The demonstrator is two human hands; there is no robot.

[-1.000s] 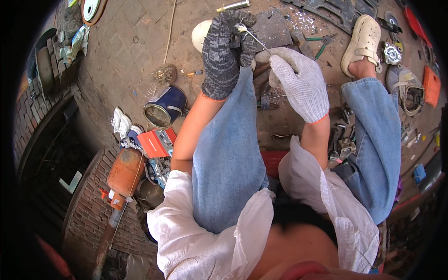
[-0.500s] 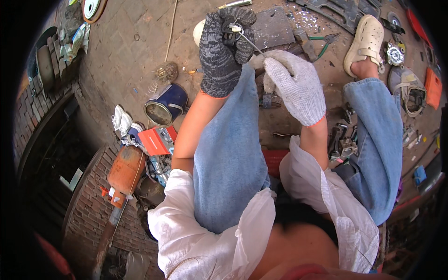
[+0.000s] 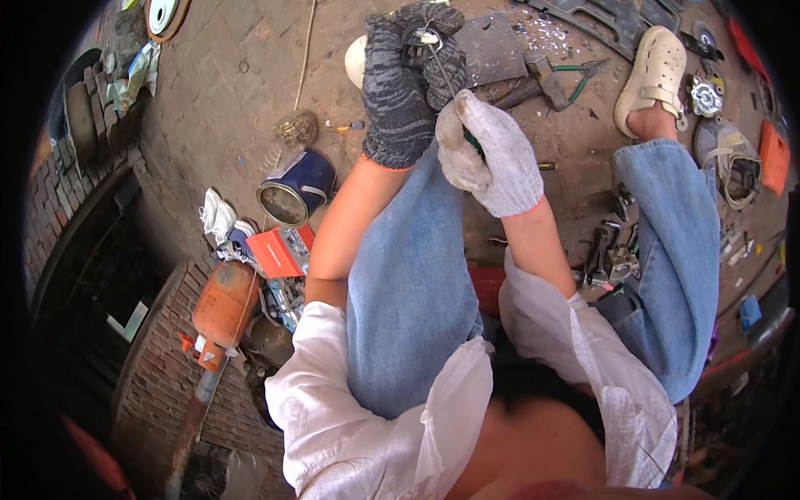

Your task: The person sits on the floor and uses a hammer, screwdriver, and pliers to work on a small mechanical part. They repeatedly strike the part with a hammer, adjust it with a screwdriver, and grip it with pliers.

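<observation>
My left hand (image 3: 392,112), in a dark grey knit glove, is closed around a small black part (image 3: 414,53) with a whitish, metallic bit at its top. My right hand (image 3: 493,154), in a dirty white knit glove, is wrapped around a screwdriver. Its thin metal shaft (image 3: 442,70) slants up from my right hand to the part, and its tip meets the whitish bit or lies very close to it. A sliver of dark green handle shows in the right palm. Both hands are above my bent left knee. The fingers hide most of the part.
Beyond the right hand lie a hammer (image 3: 547,82), green-handled pliers (image 3: 581,82) and a dark flat plate (image 3: 493,48). A blue can (image 3: 297,187) and a red box (image 3: 279,250) are on the left. Loose metal parts (image 3: 612,254) lie between my legs, near my clog-wearing right foot (image 3: 652,83).
My right hand has shifted left and turned, so the screwdriver's shaft stands steeper and some handle shows. More of the hammer is uncovered. The left hand has moved only slightly.
</observation>
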